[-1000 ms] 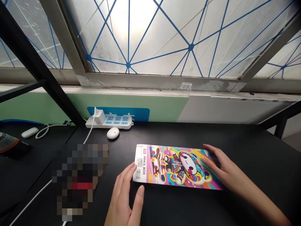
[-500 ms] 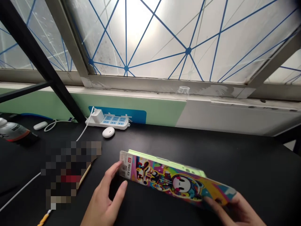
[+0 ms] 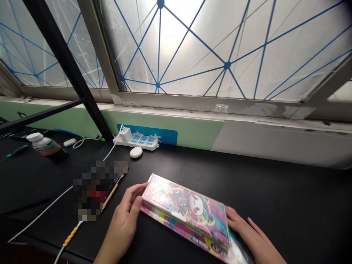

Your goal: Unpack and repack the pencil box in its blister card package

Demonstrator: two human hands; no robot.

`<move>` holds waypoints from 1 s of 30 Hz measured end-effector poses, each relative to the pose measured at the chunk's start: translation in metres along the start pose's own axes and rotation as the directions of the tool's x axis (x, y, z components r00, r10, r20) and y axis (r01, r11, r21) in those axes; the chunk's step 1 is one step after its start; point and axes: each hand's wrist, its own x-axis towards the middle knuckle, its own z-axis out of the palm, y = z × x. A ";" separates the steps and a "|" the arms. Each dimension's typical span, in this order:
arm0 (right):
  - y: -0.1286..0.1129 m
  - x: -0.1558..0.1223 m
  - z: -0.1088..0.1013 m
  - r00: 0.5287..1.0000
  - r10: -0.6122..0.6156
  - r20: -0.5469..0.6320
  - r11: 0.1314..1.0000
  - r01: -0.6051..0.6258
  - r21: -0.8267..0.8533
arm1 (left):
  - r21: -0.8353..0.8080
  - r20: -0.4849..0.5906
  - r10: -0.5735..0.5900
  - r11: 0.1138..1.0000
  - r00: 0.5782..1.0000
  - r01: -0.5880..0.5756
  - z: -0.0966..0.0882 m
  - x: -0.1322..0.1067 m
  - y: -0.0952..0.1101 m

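Observation:
A colourful cartoon-printed pencil box [image 3: 187,207] lies tilted on the black table [image 3: 275,190], close to its front edge. It rests on a matching printed wrapper [image 3: 217,251] that sticks out beneath it at the right. My left hand [image 3: 125,216] grips the box's left end with curled fingers. My right hand [image 3: 250,238] holds the right end, with its fingers stretched along the edge and its thumb hidden behind the box.
A white power strip [image 3: 140,139] and a white oval device [image 3: 136,152] sit by the wall. A white cable [image 3: 41,212] and a thin wooden stick [image 3: 112,192] lie left of my hand. A bottle [image 3: 45,145] lies far left. A black diagonal bar [image 3: 71,69] rises there.
The box was lying flat face up, was lifted and tipped on edge, and now lies lower and nearer to me with the wrapper partly slid off. The view swung left.

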 end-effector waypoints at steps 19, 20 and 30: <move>-0.086 0.019 0.026 0.810 0.472 -0.349 0.867 -0.498 0.017 | 0.470 0.169 0.218 0.839 0.961 -0.273 0.002 -0.002 -0.019; -0.087 0.020 0.026 0.810 0.469 -0.353 0.872 -0.487 0.044 | 0.460 0.157 0.215 0.848 0.964 -0.264 0.002 -0.001 -0.021; -0.094 0.023 0.031 0.765 0.464 -0.447 0.841 -0.221 0.495 | 0.159 -0.044 0.064 0.986 0.997 -0.057 -0.004 -0.004 0.002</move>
